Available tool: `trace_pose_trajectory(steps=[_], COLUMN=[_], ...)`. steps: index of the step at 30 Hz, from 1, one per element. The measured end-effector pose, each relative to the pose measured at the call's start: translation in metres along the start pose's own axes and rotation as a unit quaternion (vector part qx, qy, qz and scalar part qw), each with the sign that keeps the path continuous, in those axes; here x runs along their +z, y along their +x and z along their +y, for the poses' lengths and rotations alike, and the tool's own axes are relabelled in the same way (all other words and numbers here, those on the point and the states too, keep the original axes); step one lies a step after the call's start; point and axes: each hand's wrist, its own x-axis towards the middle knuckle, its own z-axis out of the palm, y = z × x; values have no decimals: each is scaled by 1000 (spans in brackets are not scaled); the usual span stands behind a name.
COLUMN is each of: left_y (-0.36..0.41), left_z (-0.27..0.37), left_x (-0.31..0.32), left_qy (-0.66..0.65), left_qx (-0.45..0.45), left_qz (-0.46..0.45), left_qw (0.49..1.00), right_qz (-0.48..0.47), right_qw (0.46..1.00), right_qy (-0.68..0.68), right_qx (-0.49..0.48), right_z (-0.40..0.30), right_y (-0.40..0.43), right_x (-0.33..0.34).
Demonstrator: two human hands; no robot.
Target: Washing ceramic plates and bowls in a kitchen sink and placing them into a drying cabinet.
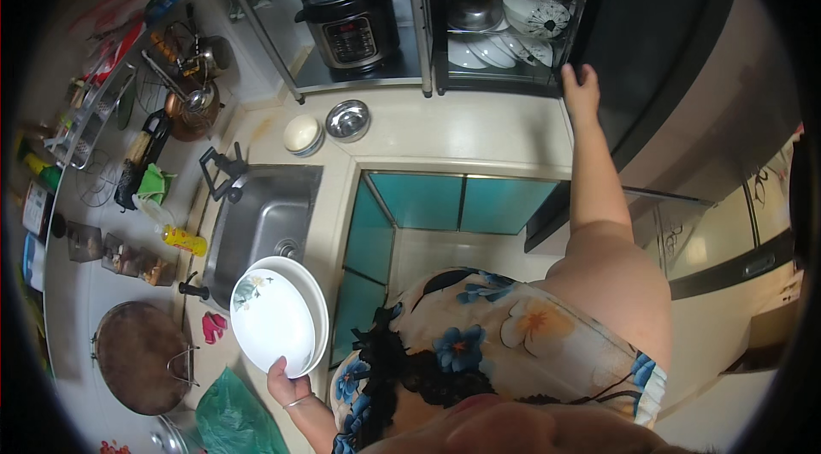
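My left hand (290, 383) grips the rim of two stacked white plates (272, 319), the top one with a floral print; they are tilted over the near corner of the steel sink (256, 229). With my right arm stretched far out, my right hand (582, 87) is at the lower right edge of a black-framed dish cabinet (500, 87). Its fingers touch or nearly touch the frame; the exact contact is unclear. Inside the cabinet are white plates (484, 51), a patterned white bowl (535, 13) and a metal bowl (473, 11).
Stacked bowls (303, 135) and a steel bowl (347, 120) sit on the counter behind the sink. A pressure cooker (353, 24) stands on a rack. A black faucet (224, 172), a yellow bottle (183, 240), a red cloth (213, 327) and a green plastic bag (236, 419) lie along the left.
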Motion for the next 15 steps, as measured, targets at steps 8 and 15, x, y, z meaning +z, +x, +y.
trace_pose_trajectory(steps=[8,15], left_y=[-34,-65], left_z=[-106,-135], left_x=[68,126], left_qy=[-45,-32], left_qx=[18,3], left_qz=[46,43], left_qw=[998,999], right_qz=[48,-8], right_qw=[995,984], right_qy=[10,122], right_qx=[82,128], right_z=[84,84], right_y=[196,219], right_x=[41,76])
